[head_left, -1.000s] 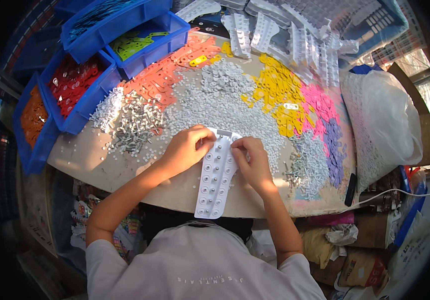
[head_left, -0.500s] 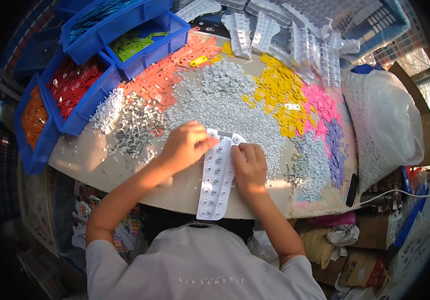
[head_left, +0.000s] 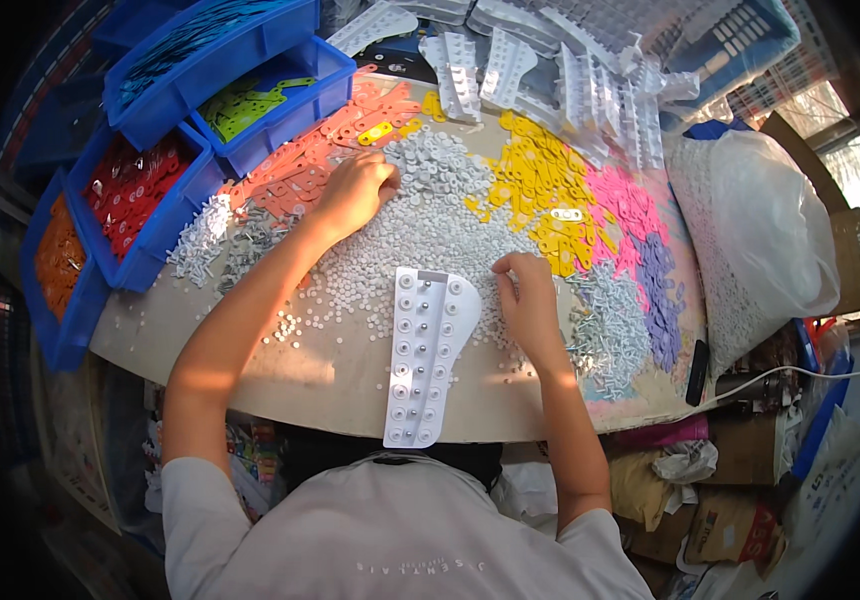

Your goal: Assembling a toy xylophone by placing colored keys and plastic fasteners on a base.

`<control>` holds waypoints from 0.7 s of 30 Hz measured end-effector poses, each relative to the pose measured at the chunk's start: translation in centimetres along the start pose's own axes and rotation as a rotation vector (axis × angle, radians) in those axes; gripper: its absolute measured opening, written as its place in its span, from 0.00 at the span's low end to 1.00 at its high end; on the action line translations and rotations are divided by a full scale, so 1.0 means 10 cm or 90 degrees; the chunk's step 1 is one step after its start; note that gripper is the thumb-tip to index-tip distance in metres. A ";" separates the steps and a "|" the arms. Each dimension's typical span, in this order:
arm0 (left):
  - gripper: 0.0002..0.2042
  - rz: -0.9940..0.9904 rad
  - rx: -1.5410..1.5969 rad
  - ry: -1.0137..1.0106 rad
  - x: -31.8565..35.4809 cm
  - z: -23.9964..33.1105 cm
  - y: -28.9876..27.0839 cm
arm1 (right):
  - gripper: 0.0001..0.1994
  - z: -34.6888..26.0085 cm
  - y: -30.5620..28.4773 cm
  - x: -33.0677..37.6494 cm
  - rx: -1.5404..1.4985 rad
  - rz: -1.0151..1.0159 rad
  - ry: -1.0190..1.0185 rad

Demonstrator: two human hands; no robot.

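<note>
My left hand [head_left: 358, 190] reaches to the far left part of a heap of small grey-white plastic rings [head_left: 430, 215]. Its fingers are curled down; whatever is between them is hidden. At the heap's right side is my right hand [head_left: 530, 295], thumb and forefinger apart, with nothing visible in them. Between my forearms a white moulded tray [head_left: 458, 318] lies at the near table edge, wider at its far end. Two rows of round studs line its sides, and small metal pins stand along its middle channel.
Blue bins [head_left: 140, 270] with coloured strips stand at the left. Around the rings lie orange strips [head_left: 280, 165], yellow strips [head_left: 540, 190], pink strips [head_left: 625, 205], purple strips [head_left: 658, 300] and metal rivets [head_left: 610, 330]. White trays [head_left: 510, 70] are stacked behind; a plastic sack [head_left: 750, 230] stands right.
Both hands have left the white tray. My left hand has moved far across to the rings; my right has shifted a little right and away from me. The tray now lies untouched.
</note>
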State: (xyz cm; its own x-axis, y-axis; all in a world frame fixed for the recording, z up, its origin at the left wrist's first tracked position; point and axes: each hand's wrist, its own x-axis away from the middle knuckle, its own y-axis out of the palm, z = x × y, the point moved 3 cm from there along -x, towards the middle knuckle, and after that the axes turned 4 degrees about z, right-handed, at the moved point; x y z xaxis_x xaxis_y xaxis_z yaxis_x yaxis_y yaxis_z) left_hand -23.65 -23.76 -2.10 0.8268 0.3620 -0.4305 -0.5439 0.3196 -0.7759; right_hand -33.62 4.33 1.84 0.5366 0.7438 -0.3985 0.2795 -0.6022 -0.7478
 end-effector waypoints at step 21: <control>0.06 0.002 0.171 -0.061 0.54 0.67 -0.50 | 0.04 0.11 0.28 -0.64 -0.037 0.048 0.040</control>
State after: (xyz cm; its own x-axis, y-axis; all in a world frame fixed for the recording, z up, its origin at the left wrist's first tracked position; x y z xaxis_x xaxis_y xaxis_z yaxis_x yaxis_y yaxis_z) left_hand -17.41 -17.53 2.53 0.8151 0.4401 -0.3768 -0.5749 0.5340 -0.6199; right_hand -37.12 -1.77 1.76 0.6058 0.6774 -0.4174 0.2810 -0.6729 -0.6843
